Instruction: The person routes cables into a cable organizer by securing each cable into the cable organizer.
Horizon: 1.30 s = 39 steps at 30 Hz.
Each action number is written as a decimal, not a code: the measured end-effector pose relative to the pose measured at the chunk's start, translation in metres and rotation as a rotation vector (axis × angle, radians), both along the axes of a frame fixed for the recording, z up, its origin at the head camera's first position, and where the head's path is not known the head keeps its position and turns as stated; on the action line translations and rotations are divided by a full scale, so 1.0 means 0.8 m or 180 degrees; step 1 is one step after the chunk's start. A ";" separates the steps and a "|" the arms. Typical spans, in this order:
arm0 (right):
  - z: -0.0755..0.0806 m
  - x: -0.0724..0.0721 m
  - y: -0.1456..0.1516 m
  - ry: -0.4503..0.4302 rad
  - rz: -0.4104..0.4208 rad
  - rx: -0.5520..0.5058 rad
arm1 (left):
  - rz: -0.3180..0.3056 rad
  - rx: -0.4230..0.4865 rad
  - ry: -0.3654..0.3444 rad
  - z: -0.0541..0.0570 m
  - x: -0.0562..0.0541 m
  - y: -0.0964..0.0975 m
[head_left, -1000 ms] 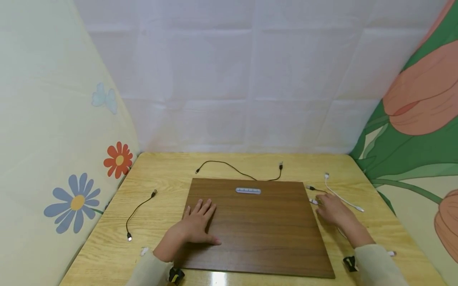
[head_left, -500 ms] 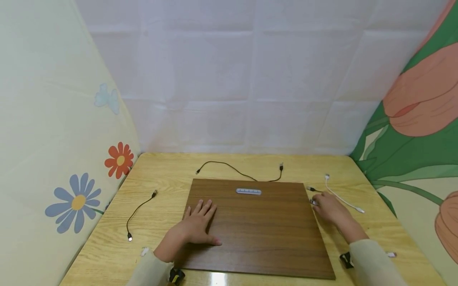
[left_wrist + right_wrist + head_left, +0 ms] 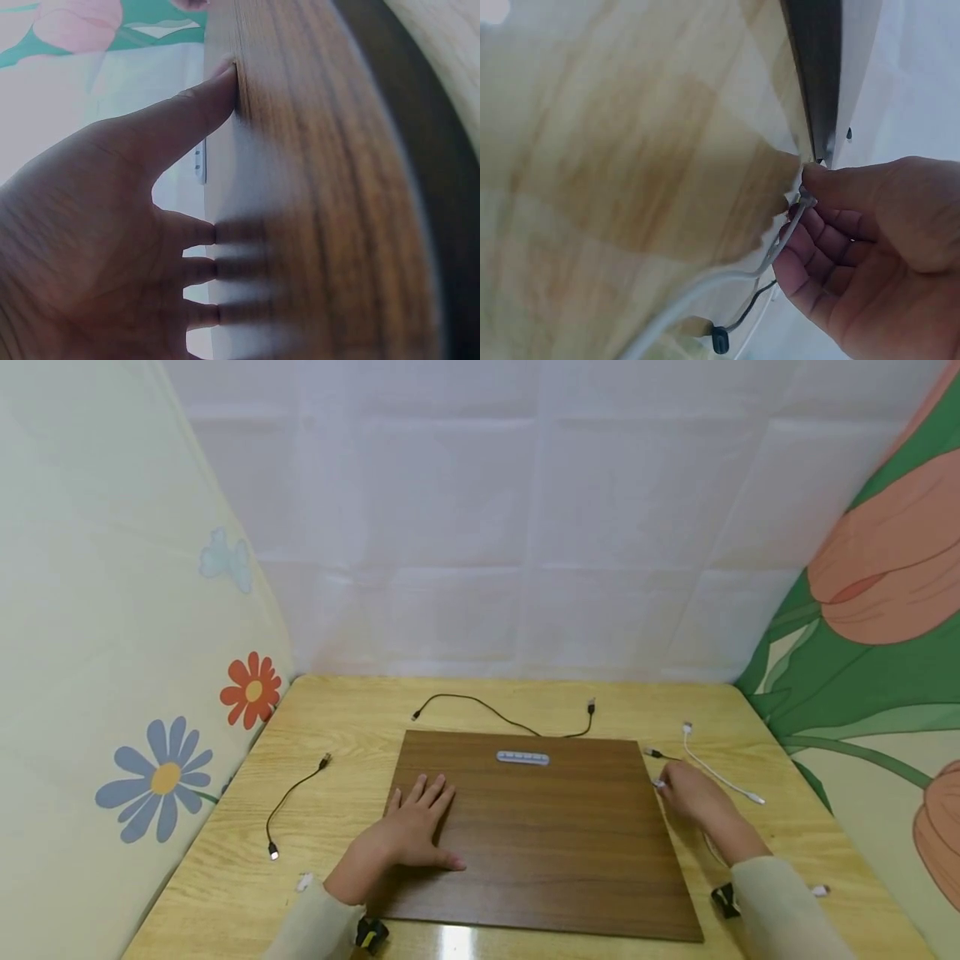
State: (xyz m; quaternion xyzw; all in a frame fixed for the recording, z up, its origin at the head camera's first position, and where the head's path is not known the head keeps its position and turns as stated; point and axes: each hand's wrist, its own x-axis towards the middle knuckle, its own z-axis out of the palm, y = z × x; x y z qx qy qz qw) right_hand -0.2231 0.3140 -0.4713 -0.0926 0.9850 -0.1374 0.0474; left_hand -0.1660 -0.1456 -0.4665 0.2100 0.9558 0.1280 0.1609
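My left hand (image 3: 411, 835) lies on the left part of a brown wooden board (image 3: 555, 843), fingers spread and thumb out. In the left wrist view the fingertips and thumb of that hand (image 3: 97, 195) touch the board's surface. At the board's right edge, my right hand (image 3: 696, 795) pinches the end of a white cable (image 3: 697, 285) between thumb and fingers. The pinched connector is mostly covered by the fingers of the right hand (image 3: 885, 240). A pale blue strip with several marks (image 3: 522, 758) sits near the board's far edge.
Right of the board lie a second white cable (image 3: 722, 774) and a black cable's plug (image 3: 654, 752). Another black cable (image 3: 480, 700) curves behind the board, and one more black cable (image 3: 288, 802) lies left. A small white piece (image 3: 303, 882) is near the left sleeve.
My right forearm has shifted slightly left, and its fingers now cover more of the white connector beside the board's edge. The left hand stays in place on the board.
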 end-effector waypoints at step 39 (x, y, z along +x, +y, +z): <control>0.186 0.066 -0.047 0.0809 0.0291 -0.0629 | 0.0090 -0.0078 0.0020 -0.001 0.005 0.004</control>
